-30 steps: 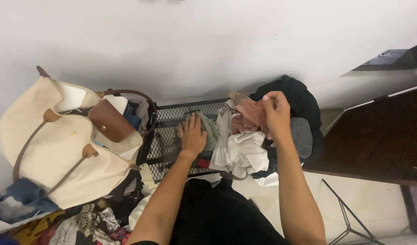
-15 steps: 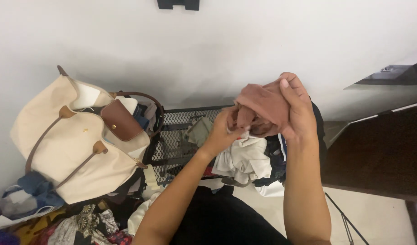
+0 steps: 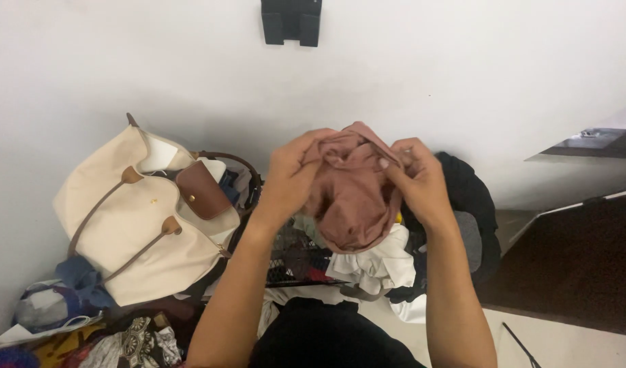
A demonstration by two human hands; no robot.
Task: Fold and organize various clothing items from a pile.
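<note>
I have both hands up in front of the white wall, each pinching the top edge of a dusty pink cloth so it hangs open between them. My left hand grips the left part of the bunched edge and my right hand the right, fingers closed on the fabric, close together with only the gathered cloth between them. Held this high, the cloth hangs clear above the black mesh basket and the heap of white and dark clothes below it. To the left a cream bag with brown handles leans against the wall, more clothes spilling at its foot.
</note>
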